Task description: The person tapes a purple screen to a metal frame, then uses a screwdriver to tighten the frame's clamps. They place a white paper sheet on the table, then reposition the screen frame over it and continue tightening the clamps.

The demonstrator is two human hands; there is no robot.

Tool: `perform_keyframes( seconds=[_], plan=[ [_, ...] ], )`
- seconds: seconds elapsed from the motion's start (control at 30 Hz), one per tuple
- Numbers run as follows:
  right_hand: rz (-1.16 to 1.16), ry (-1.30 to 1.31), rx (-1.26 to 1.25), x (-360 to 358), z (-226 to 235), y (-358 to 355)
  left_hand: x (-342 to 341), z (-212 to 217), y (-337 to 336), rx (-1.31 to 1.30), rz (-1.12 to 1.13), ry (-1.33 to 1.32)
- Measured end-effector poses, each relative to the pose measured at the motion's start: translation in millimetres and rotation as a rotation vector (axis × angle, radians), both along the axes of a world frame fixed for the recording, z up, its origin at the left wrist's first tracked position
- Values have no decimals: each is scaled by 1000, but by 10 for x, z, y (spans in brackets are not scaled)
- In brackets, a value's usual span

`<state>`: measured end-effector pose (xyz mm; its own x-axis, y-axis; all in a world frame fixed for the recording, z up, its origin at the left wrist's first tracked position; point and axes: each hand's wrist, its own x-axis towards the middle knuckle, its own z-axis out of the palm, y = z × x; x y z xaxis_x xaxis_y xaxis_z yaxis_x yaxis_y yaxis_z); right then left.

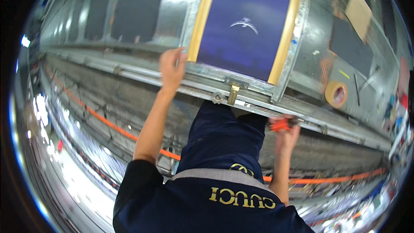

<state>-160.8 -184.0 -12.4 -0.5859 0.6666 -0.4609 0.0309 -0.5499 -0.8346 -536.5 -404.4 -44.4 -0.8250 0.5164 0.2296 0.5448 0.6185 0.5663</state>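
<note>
In front of me lies a screen printing frame (186,30) of metal, edged inside with yellow tape (286,39). Its mesh (246,51) is dark purple-blue with a small pale curved design. My left hand (171,71) is raised at the frame's lower left corner, thumb and fingers pinched together; what they hold, if anything, is too small to make out. Beside the metal rail, to the right of my legs, my right hand (286,140) is closed around an orange-red and dark object (280,124). Motion blur hides its kind.
A metal rail (142,75) runs across before me, with a brass-coloured clamp piece (233,93) below the frame. On the right surface lie a roll of tan tape (336,94), a dark thin stick (357,89) and a tan board (358,15). Dark panels (138,8) line the left.
</note>
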Motion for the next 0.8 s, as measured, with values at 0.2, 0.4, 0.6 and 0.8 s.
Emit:
perform_keyframes(
  seconds=[0.2, 0.4, 0.6, 0.8],
  plan=[
    [215, -138, -29, -561, 18, -1155, -232, -368, -580, -11, 73, -276],
    [326, -420, 182, -639, -274, -1761, -248, -549, -649, -86, 104, -348],
    [401, -481, 183, -736, -410, -2108, -277, -539, -584, -176, 1, -271],
    [390, -454, 221, -784, -500, -2342, -242, -526, -606, -158, 5, -326]
  ],
)
